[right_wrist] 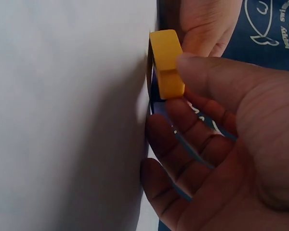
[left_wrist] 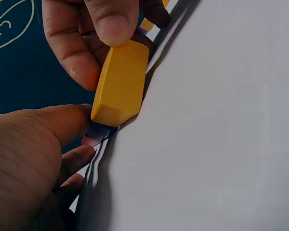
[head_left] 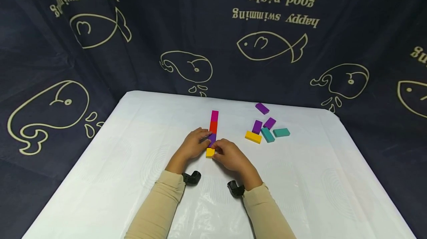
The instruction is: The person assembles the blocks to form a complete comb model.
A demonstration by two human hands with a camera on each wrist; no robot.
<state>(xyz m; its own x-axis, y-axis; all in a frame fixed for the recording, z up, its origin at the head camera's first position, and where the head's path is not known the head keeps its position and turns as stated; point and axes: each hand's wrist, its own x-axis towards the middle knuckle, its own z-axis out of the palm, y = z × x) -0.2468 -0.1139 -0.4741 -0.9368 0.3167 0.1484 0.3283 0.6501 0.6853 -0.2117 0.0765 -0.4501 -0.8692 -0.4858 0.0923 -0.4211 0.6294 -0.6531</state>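
Observation:
A straight row of blocks runs away from the person on the table: a magenta block farthest, then a red block, a violet block and a yellow block nearest. My right hand pinches the yellow block between thumb and fingers, at the violet block's near end. Its remaining fingers show loosely bent in the right wrist view. On the row's left side, my left hand touches the violet block with thumb and fingertips. In the left wrist view, the left thumb lies close to the yellow block's end.
Right of the row lie loose blocks: several purple ones, among them a far purple block, a yellow block, and two teal ones, including the outer teal block. The white table ends at a dark printed curtain.

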